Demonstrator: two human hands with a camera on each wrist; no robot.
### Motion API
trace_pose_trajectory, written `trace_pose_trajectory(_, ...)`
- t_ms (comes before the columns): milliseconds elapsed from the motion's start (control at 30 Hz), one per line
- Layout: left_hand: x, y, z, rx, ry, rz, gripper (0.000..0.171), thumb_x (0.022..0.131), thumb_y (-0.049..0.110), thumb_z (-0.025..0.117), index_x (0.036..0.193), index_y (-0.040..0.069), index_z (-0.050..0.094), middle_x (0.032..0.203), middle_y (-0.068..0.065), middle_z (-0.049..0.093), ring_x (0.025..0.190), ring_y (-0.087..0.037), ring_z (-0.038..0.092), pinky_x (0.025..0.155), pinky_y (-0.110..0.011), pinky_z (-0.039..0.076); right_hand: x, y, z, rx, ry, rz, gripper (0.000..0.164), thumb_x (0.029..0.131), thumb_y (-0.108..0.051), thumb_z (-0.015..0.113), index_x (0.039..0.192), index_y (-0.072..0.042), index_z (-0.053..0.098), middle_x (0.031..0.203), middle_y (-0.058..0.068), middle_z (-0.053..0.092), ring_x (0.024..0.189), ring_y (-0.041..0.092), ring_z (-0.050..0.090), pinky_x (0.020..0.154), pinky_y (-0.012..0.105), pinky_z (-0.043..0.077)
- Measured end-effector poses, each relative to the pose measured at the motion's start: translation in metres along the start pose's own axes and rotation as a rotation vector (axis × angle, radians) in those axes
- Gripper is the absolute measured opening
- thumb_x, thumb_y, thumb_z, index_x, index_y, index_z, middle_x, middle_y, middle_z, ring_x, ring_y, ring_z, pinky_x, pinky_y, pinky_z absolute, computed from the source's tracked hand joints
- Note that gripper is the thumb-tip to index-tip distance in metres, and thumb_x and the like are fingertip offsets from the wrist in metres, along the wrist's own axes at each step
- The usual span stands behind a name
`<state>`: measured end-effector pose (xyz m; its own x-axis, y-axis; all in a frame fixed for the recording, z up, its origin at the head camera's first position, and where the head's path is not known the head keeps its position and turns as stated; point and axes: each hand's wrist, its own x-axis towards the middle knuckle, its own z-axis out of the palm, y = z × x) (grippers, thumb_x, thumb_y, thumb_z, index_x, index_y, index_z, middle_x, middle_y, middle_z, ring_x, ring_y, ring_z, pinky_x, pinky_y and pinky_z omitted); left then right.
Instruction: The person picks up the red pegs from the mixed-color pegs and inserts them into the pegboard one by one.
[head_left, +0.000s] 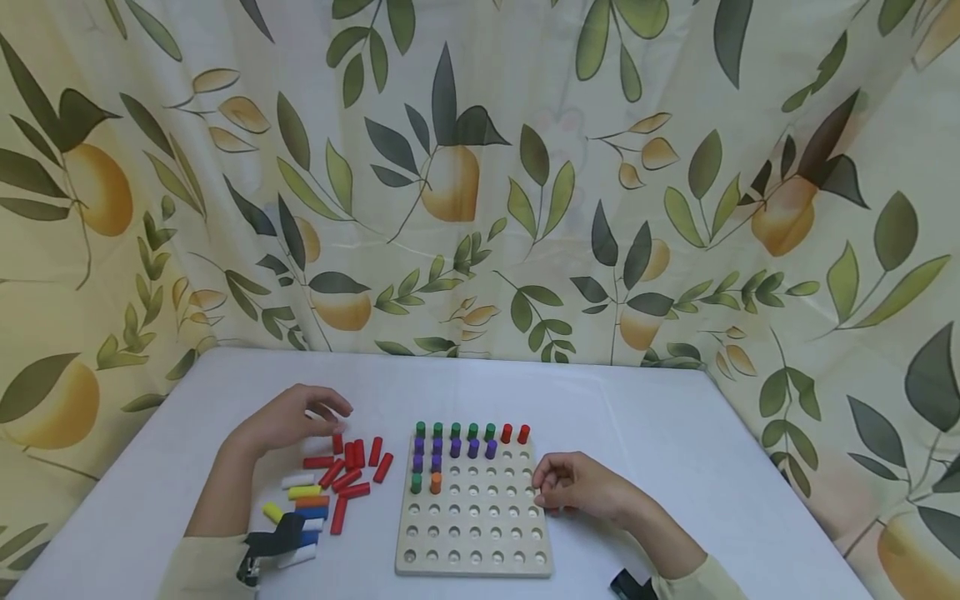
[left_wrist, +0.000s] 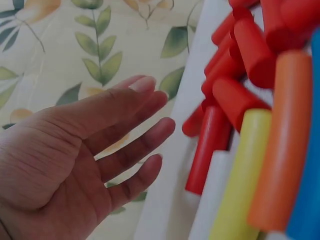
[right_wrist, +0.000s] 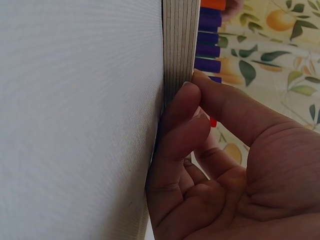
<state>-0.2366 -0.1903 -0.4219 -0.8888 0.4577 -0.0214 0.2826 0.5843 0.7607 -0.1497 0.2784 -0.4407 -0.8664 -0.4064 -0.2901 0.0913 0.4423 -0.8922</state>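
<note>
My left hand (head_left: 288, 417) hovers over a loose pile of red pegs (head_left: 339, 515), nothing held. In the left wrist view its fingers (left_wrist: 140, 142) are extended and spread beside the pegs. My right hand (head_left: 588, 486) grips the right edge of a wooden pegboard (head_left: 472, 567), thumb at the top edge and curled fingers against the side, as the right wrist view shows. Standing in the board's back row are several green pegs (head_left: 455, 430) and two red ones (head_left: 515, 433). Purple pegs (head_left: 473, 449) fill part of the rows before it, then one green and one orange peg (head_left: 436, 483).
Yellow pegs (head_left: 304, 492), white pegs (head_left: 298, 481), blue pegs (head_left: 309, 538) and an orange peg (head_left: 312, 502) lie near my left forearm. The white table (head_left: 637, 417) ends at a leaf-and-fruit patterned curtain (head_left: 480, 250).
</note>
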Motion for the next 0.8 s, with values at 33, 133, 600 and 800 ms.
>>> trace_pose_trajectory(33,0.0,-0.002,-0.001,-0.003,-0.006,0.0,0.027,0.092,0.007,0.078,0.119,0.007,0.074,0.114,-0.006,0.072,0.109,-0.028,0.065,0.089,-0.045,0.056,0.0,0.0,0.0,0.002,0.0,-0.001,0.019,0.091,-0.008,0.079,0.103,-0.001,0.066,0.081,0.007,0.061,0.07,0.02,0.057,0.058,0.028,0.043)
trace_pose_trajectory(133,-0.002,-0.006,-0.002,-0.011,-0.014,-0.013,0.029,0.092,0.007,0.078,0.12,0.009,0.074,0.117,-0.007,0.071,0.113,-0.031,0.064,0.09,-0.045,0.056,-0.001,0.0,-0.001,0.011,0.0,0.001,0.019,0.091,-0.008,0.079,0.103,-0.001,0.066,0.081,0.007,0.061,0.07,0.019,0.057,0.058,0.028,0.043)
trace_pose_trajectory(600,-0.01,-0.022,-0.007,0.03,-0.089,-0.022,0.038,0.088,0.007,0.082,0.123,0.018,0.076,0.132,-0.006,0.065,0.128,-0.039,0.053,0.099,-0.058,0.049,0.001,0.002,-0.001,0.016,0.003,0.014,0.019,0.09,-0.008,0.08,0.103,-0.002,0.067,0.082,0.007,0.061,0.07,0.02,0.057,0.058,0.027,0.043)
trace_pose_trajectory(800,-0.006,-0.029,-0.005,0.046,-0.133,0.005,0.037,0.087,0.006,0.081,0.121,0.022,0.077,0.135,-0.004,0.064,0.137,-0.043,0.045,0.103,-0.065,0.042,0.0,-0.001,0.0,0.017,0.001,0.003,0.02,0.09,-0.007,0.079,0.103,-0.001,0.066,0.081,0.007,0.061,0.069,0.02,0.056,0.058,0.027,0.042)
